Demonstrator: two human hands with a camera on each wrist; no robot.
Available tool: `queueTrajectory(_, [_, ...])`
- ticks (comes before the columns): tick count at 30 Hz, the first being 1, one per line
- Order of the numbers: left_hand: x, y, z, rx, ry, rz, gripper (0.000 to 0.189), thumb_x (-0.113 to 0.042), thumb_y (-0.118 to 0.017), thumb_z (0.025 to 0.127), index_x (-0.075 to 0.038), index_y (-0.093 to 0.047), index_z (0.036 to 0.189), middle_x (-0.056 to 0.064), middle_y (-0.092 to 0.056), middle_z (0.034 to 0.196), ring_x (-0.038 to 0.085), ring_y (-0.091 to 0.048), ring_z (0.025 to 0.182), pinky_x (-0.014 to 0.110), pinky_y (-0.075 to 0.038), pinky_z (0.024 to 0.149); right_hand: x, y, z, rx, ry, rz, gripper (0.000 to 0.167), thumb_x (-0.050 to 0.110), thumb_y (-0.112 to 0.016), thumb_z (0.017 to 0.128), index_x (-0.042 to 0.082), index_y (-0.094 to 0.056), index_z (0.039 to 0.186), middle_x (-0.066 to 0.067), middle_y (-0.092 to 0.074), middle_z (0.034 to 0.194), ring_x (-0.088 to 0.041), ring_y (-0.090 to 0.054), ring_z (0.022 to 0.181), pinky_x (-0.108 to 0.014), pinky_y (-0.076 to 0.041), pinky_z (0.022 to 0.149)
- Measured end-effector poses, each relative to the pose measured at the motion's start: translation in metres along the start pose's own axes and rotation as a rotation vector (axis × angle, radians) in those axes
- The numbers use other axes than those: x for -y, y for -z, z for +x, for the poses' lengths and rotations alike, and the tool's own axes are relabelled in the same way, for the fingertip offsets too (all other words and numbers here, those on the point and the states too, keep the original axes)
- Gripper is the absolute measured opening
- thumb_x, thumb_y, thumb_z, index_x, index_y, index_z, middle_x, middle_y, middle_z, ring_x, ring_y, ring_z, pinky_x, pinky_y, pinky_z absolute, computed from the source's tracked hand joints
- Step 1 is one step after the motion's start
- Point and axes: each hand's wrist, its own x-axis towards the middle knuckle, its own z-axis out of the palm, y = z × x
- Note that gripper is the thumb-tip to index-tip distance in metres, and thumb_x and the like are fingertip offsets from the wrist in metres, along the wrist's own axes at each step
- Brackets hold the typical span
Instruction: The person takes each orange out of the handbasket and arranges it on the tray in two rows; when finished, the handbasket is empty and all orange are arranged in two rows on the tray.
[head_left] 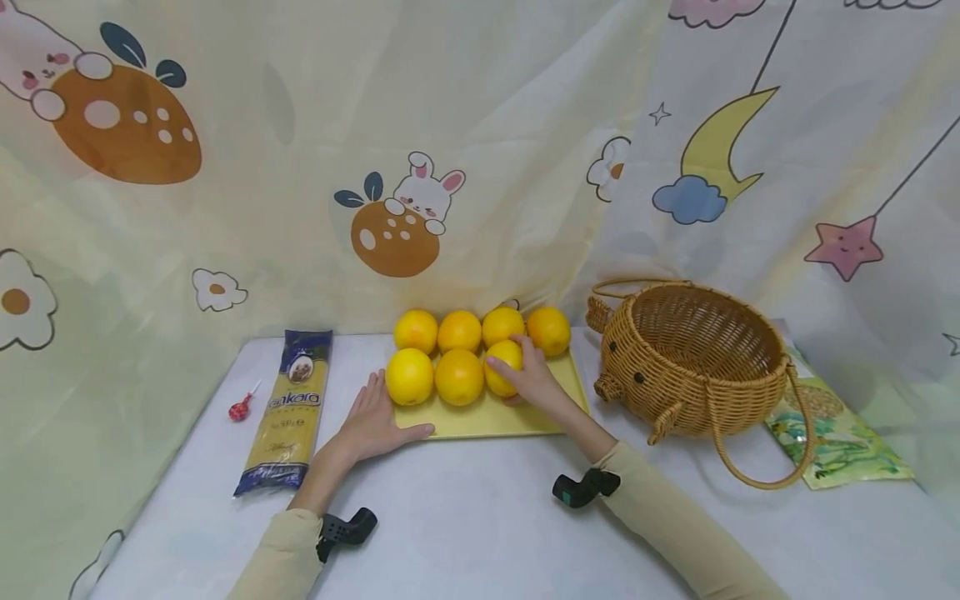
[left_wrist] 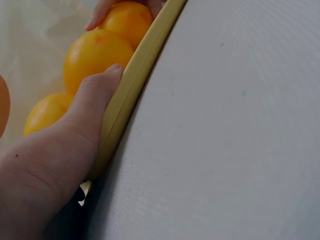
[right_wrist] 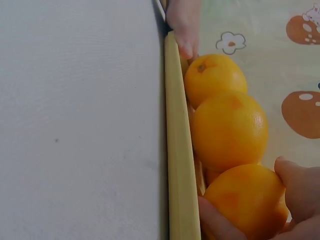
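Note:
Two rows of oranges lie on a shallow yellow tray (head_left: 487,425), four at the back and three in front. My right hand (head_left: 536,377) holds the rightmost front orange (head_left: 501,367), its thumb on one side and fingers around the other. In the right wrist view, that orange (right_wrist: 245,200) sits close inside the tray's rim (right_wrist: 180,150). My left hand (head_left: 375,427) rests at the tray's left front corner with its fingers straight. Its thumb lies along the front rim, near the leftmost front orange (head_left: 409,377).
To the right stands a wicker pig-shaped basket (head_left: 675,392) with looped handles, partly over a green patterned packet (head_left: 847,442). On the left lie a pasta packet (head_left: 288,417) and a red lollipop (head_left: 240,408). A printed curtain (head_left: 510,225) hangs behind the table.

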Motion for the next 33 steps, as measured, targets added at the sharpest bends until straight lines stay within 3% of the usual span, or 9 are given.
queueTrajectory(10, [0.0, 0.001, 0.002, 0.003, -0.007, 0.009, 0.131, -0.082, -0.058, 0.071, -0.003, 0.002, 0.156, 0.025, 0.006, 0.162, 0.04, 0.004, 0.151, 0.056, -0.001, 0.123, 0.0, -0.001, -0.002, 0.011, 0.015, -0.033, 0.074, 0.046, -0.054, 0.097, 0.016, -0.014, 0.152, -0.025, -0.017, 0.144, -0.045, -0.05, 0.119, -0.039, -0.062, 0.067])
queueTrajectory(13, [0.0, 0.0, 0.002, 0.001, -0.006, 0.002, 0.131, -0.082, -0.058, 0.07, -0.004, 0.002, 0.156, 0.024, 0.006, 0.162, 0.04, 0.004, 0.151, 0.056, -0.001, 0.124, -0.004, -0.002, -0.001, -0.017, 0.06, -0.116, 0.073, 0.047, -0.051, 0.098, 0.011, -0.015, 0.151, -0.028, -0.02, 0.143, -0.044, -0.047, 0.122, -0.046, -0.058, 0.088])
queueTrajectory(17, [0.0, -0.001, 0.0, -0.001, -0.003, -0.013, 0.13, -0.08, -0.06, 0.071, -0.004, 0.002, 0.156, 0.025, 0.007, 0.162, 0.041, 0.007, 0.151, 0.057, 0.0, 0.123, -0.009, -0.006, -0.002, -0.067, 0.105, -0.227, 0.071, 0.047, -0.048, 0.099, 0.008, -0.018, 0.15, -0.031, -0.026, 0.141, -0.043, -0.046, 0.123, -0.056, -0.04, 0.106])
queueTrajectory(25, [-0.002, 0.002, -0.006, 0.003, 0.018, -0.014, 0.131, -0.078, -0.061, 0.072, 0.001, 0.003, 0.155, 0.026, 0.01, 0.161, 0.042, 0.012, 0.15, 0.058, 0.004, 0.122, -0.008, -0.01, -0.003, -0.096, 0.111, -0.26, 0.074, 0.052, -0.048, 0.098, 0.01, -0.019, 0.151, -0.029, -0.029, 0.144, -0.043, -0.046, 0.128, -0.057, -0.039, 0.108])
queueTrajectory(33, [-0.003, 0.002, -0.003, 0.01, 0.018, -0.006, 0.13, -0.079, -0.06, 0.072, 0.0, 0.003, 0.155, 0.025, 0.01, 0.161, 0.041, 0.012, 0.15, 0.057, 0.004, 0.122, -0.004, -0.01, -0.005, -0.138, 0.12, -0.201, 0.073, 0.047, -0.055, 0.096, 0.006, -0.021, 0.146, -0.026, -0.025, 0.147, -0.042, -0.044, 0.129, -0.056, -0.037, 0.11])
